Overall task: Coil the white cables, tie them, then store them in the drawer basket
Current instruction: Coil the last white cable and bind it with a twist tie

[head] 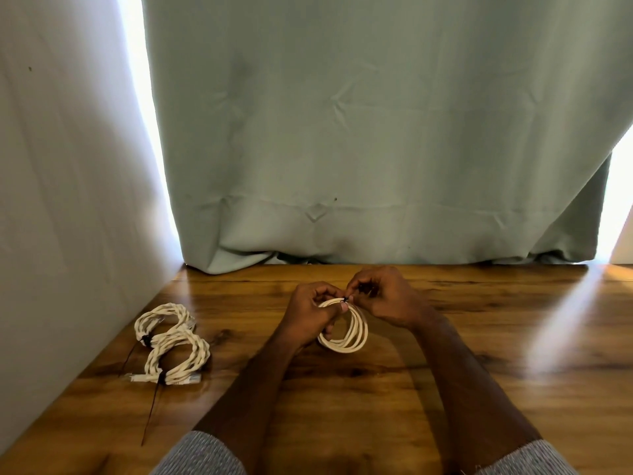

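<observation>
No text, label, brand, number or sign can be read anywhere in this view — the white cables (346, 332), the tied bundles (171, 344), the wooden surface (479, 371) and the curtain (376, 132) all show plain faces.

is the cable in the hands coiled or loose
Coiled: the white cable hangs in round loops, left hand gripping it, right hand pinching its tie.

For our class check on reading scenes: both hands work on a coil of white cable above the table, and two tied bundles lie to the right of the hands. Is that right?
Not quite. The two tied bundles lie to the left of the hands, near the wall, as the head view shows. The rest stands: the left hand and right hand work on the coil above the table.
</observation>
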Motion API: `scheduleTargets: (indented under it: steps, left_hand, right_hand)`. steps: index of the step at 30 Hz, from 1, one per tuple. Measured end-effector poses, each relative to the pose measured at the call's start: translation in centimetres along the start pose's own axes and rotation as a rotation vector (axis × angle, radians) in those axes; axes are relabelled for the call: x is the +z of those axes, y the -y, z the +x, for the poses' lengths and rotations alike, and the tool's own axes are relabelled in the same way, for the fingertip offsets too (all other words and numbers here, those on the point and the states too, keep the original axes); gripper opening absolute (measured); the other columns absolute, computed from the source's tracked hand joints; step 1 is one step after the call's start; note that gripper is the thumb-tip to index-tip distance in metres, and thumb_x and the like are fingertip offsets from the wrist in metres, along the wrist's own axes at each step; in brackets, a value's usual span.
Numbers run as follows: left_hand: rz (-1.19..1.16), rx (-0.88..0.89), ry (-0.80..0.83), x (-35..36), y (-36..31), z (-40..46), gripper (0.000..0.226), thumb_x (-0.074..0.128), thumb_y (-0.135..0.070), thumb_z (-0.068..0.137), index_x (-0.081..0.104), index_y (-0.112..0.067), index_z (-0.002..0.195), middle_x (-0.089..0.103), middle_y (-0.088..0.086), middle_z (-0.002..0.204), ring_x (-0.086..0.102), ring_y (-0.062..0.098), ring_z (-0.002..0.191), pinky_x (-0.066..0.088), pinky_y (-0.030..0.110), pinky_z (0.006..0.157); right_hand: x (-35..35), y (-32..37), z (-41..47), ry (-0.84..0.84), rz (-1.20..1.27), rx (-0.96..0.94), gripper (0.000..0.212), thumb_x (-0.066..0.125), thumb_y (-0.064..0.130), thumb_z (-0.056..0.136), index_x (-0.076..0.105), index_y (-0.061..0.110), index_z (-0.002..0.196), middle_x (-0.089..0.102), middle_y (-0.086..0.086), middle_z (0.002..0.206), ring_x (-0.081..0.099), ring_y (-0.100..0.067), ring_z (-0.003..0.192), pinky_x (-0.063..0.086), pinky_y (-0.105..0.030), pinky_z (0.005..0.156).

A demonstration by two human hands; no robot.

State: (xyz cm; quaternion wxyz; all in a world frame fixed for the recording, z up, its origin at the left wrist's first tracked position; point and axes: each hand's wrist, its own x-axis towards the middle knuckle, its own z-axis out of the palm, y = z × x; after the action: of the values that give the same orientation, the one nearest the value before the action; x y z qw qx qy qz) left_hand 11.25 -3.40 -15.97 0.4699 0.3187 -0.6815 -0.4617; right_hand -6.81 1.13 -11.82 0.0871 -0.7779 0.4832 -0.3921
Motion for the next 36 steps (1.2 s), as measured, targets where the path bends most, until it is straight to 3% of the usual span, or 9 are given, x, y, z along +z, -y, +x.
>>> scheduleTargets:
  steps: [7,14,20,26,36]
  left_hand:
    - [0.005,-0.006,-0.043,-0.1,0.1,0.0,0.009,0.075,-0.001,0.083,0.072,-0.006,0.089,0.066,0.013,0.066,0.050,0.021,0.038,0.048,0.031,0.044]
    - [0.006,-0.001,-0.047,-0.3,0.2,0.1,0.009,0.077,-0.004,0.083,0.072,-0.006,0.090,0.067,0.008,0.063,0.052,0.018,0.039,0.049,0.036,0.047]
    - [0.004,-0.011,-0.057,-0.4,0.3,0.1,0.011,0.079,-0.008,0.082,0.072,-0.006,0.090,0.067,0.007,0.062,0.052,0.021,0.040,0.049,0.040,0.050]
    - [-0.001,-0.023,-0.057,-0.4,0.2,0.0,0.009,0.076,-0.003,0.083,0.071,-0.004,0.091,0.065,0.007,0.060,0.051,0.022,0.040,0.048,0.041,0.052]
    - [0.029,-0.034,-0.074,0.0,0.0,-0.1,0.011,0.075,-0.002,0.083,0.071,-0.002,0.093,0.064,0.003,0.058,0.052,0.020,0.038,0.049,0.039,0.049]
  right_hand:
    - [-0.2,-0.2,0.1,0.019,-0.122,-0.056,0.002,0.075,0.014,0.086,0.073,0.015,0.084,0.070,0.003,0.082,0.066,-0.011,0.076,0.057,-0.038,0.068]
    - [-0.2,0.3,0.5,0.034,-0.174,-0.098,0.010,0.079,0.023,0.085,0.079,0.016,0.092,0.072,0.003,0.087,0.064,-0.010,0.081,0.051,-0.028,0.069]
    - [-0.2,0.8,0.6,0.069,-0.210,-0.129,0.016,0.078,0.027,0.086,0.081,0.016,0.097,0.074,0.002,0.089,0.066,-0.009,0.082,0.053,-0.028,0.070]
    - [-0.2,0.8,0.6,0.069,-0.246,-0.098,0.012,0.076,0.019,0.087,0.081,0.018,0.098,0.074,0.004,0.090,0.065,-0.007,0.082,0.048,-0.018,0.070]
    - [0.1,1.1,0.7,0.040,-0.372,-0.105,0.007,0.068,0.018,0.085,0.074,0.015,0.088,0.068,0.000,0.082,0.060,-0.012,0.073,0.050,-0.031,0.065]
